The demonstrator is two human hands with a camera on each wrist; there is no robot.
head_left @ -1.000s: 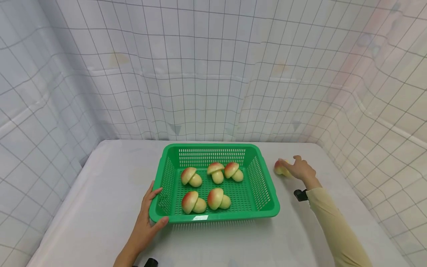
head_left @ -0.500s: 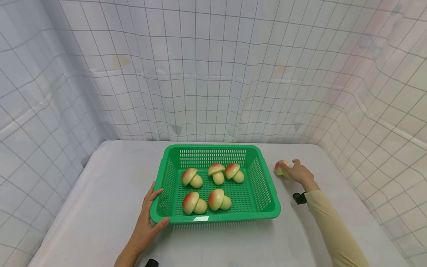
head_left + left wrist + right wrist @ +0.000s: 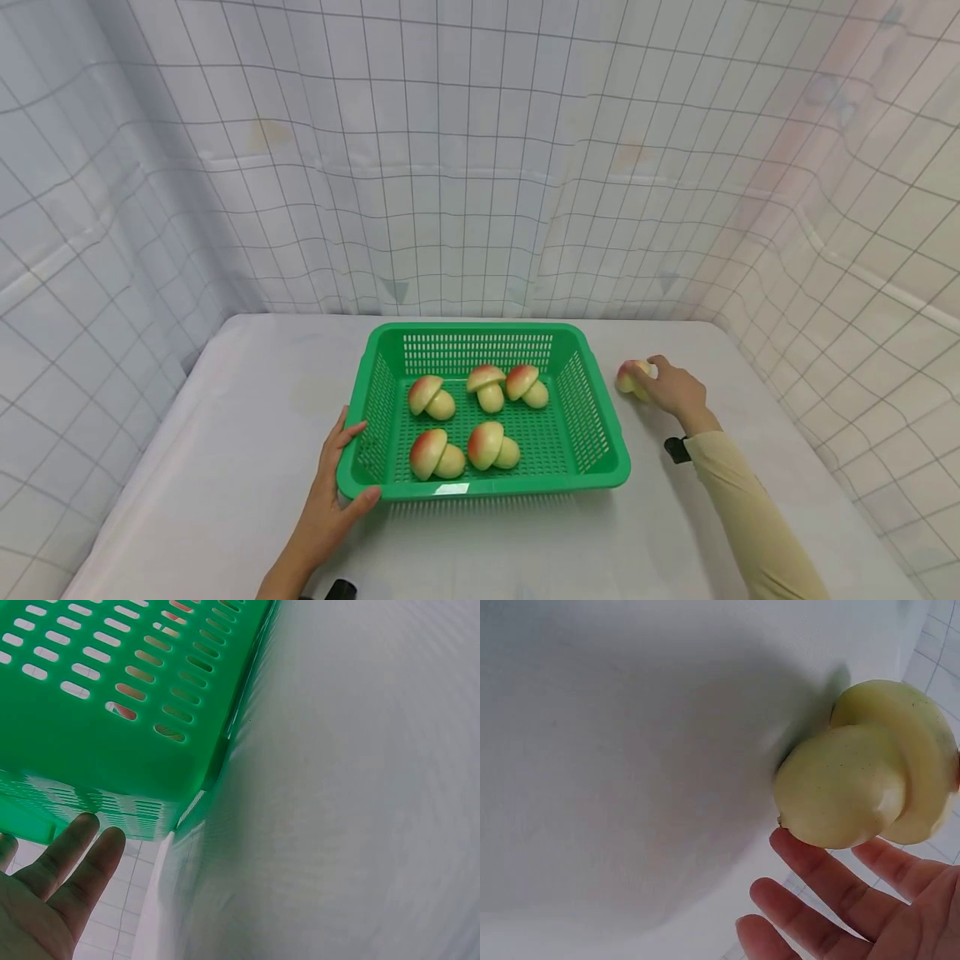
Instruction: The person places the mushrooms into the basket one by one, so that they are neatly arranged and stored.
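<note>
My left hand (image 3: 322, 504) rests on the near left corner of a green plastic basket (image 3: 525, 483). Its thumb lies over the front rim and its fingers stretch along the left side. In the left wrist view, straight fingers (image 3: 79, 874) show beside the slotted basket wall (image 3: 82, 735). To the right of the basket, my right hand (image 3: 677, 392) holds a toy mushroom (image 3: 627, 377) with a red and yellow cap, low over the white table. Fingertips (image 3: 799, 847) touch the pale mushroom (image 3: 840, 787) from below in the right wrist view; the thumb is mostly hidden there.
Several similar toy mushrooms, one of them this front one (image 3: 427, 454), lie apart on the basket floor. The table (image 3: 255, 400) has a white cover. White gridded curtains (image 3: 472, 167) hang behind it and along both sides.
My right hand's raised fingers have lowered and closed in toward the thumb around the toy mushroom. The left hand and the basket stay in place.
</note>
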